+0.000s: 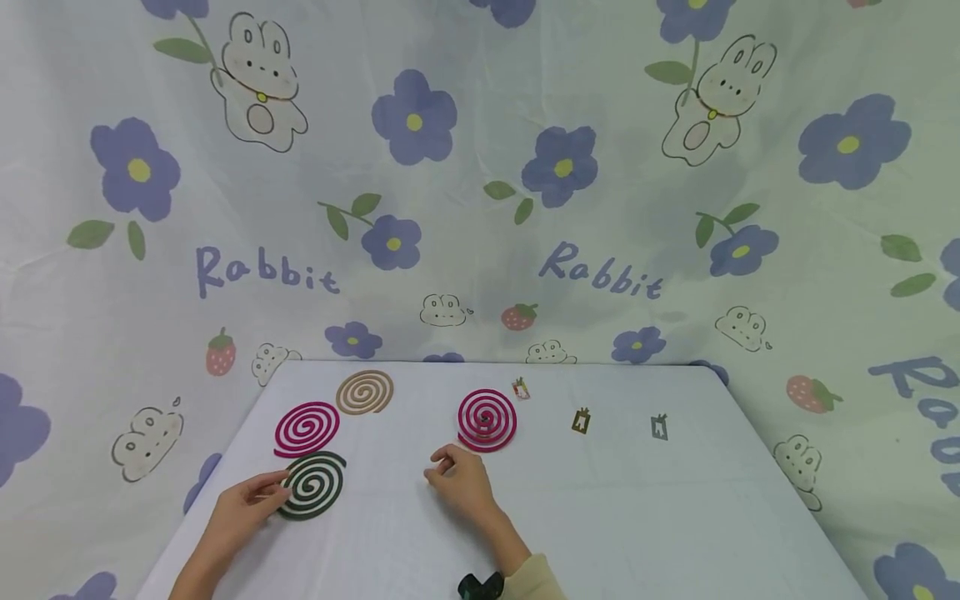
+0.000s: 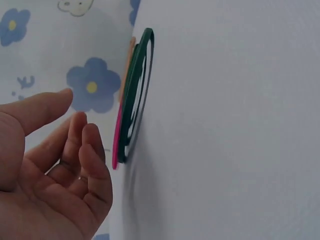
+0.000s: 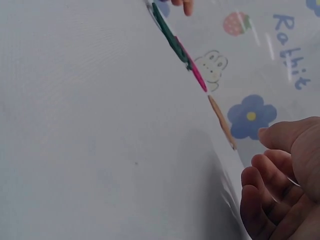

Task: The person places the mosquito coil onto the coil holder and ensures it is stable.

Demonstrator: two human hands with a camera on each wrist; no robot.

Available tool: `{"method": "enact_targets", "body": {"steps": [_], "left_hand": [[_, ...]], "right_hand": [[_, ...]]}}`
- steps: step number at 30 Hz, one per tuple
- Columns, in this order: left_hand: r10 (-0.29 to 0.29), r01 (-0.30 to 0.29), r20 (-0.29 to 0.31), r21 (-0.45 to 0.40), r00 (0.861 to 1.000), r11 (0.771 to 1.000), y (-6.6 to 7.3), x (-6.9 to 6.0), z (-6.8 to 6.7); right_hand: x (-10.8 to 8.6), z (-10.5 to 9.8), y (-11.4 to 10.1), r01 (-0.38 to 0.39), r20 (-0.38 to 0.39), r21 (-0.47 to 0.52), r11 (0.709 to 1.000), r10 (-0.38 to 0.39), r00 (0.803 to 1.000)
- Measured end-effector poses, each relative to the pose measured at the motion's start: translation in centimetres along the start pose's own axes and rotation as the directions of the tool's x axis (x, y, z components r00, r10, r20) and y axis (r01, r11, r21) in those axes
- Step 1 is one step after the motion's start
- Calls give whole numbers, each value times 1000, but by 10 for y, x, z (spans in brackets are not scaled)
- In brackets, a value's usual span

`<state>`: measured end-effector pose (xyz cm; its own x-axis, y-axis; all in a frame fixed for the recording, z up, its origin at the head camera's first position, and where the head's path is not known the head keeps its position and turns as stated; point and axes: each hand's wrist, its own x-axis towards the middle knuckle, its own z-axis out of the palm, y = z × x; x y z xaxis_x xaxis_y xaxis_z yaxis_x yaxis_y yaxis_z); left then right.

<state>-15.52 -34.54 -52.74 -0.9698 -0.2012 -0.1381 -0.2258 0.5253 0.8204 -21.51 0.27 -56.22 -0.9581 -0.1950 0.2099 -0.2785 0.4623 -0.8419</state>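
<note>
My left hand is at the left edge of a dark green mosquito coil. In the left wrist view, its thumb and loosely bent fingers stand apart with nothing between them, beside the green coil. A magenta mosquito coil lies just behind the green one, and a tan coil farther back. Over the middle of the table, my right hand has its fingers loosely bent and holds nothing. In front of it lies another magenta coil with a small dark piece at its centre.
Three small flat metal pieces, probably coil stands, lie at the back right: a patterned one, a bronze one and a silver one. The white table meets a printed rabbit curtain behind. A black object is by the right sleeve.
</note>
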Motion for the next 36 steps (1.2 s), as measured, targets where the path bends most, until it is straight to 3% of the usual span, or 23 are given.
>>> {"method": "enact_targets", "body": {"steps": [5, 10, 17, 23, 27, 32, 36], "left_hand": [[-5, 5, -31, 31, 1000, 1000, -9, 2, -5], [28, -22, -53, 100, 998, 995, -18, 5, -6], [58, -50, -36, 198, 998, 979, -20, 9, -9], [10, -11, 4, 218, 1000, 976, -18, 16, -10], [-12, 6, 26, 218, 1000, 976, -15, 20, -9], [-15, 7, 34, 224, 999, 975, -14, 22, -9], [-49, 40, 36, 221, 998, 974, -14, 22, -9]], "right_hand": [[-1, 1, 0, -2, 7, -9, 1000, 2, 1000], [-3, -1, -2, 8, 10, -4, 1000, -8, 1000], [-6, -2, 0, 27, -1, -6, 1000, -27, 1000], [-6, -5, 0, 35, -4, -22, 999, -35, 999], [-6, -9, -2, 2, -2, -14, 1000, -2, 1000], [-6, -9, -4, 18, -11, 4, 1000, -18, 1000], [-5, -7, -4, 15, 18, 25, 1000, -16, 1000]]}}
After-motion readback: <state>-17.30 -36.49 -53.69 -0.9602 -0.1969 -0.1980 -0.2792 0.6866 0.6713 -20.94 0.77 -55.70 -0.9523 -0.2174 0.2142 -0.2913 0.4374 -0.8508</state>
